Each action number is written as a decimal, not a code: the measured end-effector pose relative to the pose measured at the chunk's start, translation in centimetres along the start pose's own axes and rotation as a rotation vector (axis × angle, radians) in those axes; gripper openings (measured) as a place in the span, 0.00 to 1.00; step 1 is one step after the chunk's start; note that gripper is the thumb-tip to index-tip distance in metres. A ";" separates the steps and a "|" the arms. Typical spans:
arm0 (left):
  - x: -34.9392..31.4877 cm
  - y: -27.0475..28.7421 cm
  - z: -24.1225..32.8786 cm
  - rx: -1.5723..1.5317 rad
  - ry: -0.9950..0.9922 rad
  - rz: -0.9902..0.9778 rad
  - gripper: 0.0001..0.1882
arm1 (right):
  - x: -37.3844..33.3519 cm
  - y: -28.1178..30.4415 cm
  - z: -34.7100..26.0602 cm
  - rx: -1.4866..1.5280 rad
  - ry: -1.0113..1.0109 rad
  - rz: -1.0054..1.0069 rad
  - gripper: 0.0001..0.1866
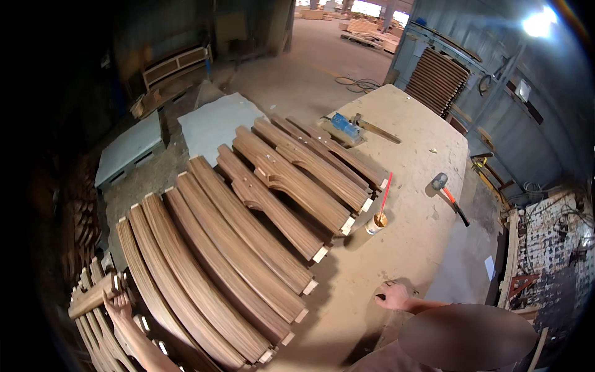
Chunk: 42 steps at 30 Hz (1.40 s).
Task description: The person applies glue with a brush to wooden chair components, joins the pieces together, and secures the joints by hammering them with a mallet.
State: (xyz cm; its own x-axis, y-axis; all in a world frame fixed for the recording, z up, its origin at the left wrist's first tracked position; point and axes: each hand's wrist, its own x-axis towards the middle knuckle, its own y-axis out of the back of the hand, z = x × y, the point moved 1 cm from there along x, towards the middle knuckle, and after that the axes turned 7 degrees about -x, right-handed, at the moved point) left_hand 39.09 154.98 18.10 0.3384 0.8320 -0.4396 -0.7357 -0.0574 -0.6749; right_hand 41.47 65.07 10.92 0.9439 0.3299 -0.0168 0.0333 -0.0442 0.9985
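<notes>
My left hand is at the lower left, its fingers on a short brown wooden piece with a pale end. That piece lies over several thin wooden slats. My right hand rests on the tan tabletop near its front edge, fingers curled; whatever they hold, if anything, is hidden. Between my hands stretches a row of curved brown wooden pieces with pale end tenons. Farther back in the row lie notched wooden pieces. A small pot of brown paste holds a red stick.
A rubber mallet with an orange-black handle lies at the table's right side. A blue tool and a wooden-handled hammer lie at the far end. Stacked slats lean against the right wall. A grey board stands beyond the row.
</notes>
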 end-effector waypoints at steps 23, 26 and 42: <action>-45.9 7.7 -18.5 0.529 -0.049 -0.617 0.30 | 3.7 11.1 -6.4 0.694 0.424 -0.392 0.37; -59.3 9.8 -25.0 0.518 0.279 -0.540 0.37 | 2.3 23.3 -9.8 0.837 0.758 -0.332 0.44; -74.6 13.7 -31.8 1.583 -0.634 -0.789 0.23 | 1.3 7.9 8.7 0.112 0.691 -0.421 0.26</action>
State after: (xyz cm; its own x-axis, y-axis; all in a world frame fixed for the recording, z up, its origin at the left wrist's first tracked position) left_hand 22.41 74.59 22.82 0.8593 0.4845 0.1638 -0.4551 0.5784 0.6770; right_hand 45.82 56.97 18.29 0.4302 0.8453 -0.3168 0.4073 0.1314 0.9038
